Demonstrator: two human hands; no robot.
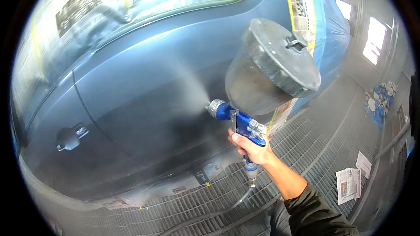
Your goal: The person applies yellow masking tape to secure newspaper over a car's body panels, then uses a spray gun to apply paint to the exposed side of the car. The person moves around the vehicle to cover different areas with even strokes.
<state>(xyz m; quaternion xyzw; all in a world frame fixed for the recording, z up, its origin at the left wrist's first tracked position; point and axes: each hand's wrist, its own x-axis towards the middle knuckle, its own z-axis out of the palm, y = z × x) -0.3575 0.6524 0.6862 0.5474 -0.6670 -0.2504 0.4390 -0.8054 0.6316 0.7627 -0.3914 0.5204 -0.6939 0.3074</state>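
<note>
My right hand [253, 148] is wrapped round the handle of a blue spray gun [236, 116], fingers at its trigger. On top of the gun sits a large grey paint cup [267, 70] with a lid, tilted to the right. From the nozzle a pale mist [189, 81] fans out toward the blue-grey car body panel [148, 74], which the gun does not touch. An air hose [227, 212] hangs from the bottom of the handle and runs down to the left. My left hand is out of view.
Newspaper [83, 13] and yellow tape mask the car's windows. Blue plastic film [326, 22] covers its right end. A bare door handle recess [72, 137] shows at left. Under the car lies a metal grating floor [302, 148]. Loose newspaper sheets [348, 185] and crumpled waste [379, 102] lie at right.
</note>
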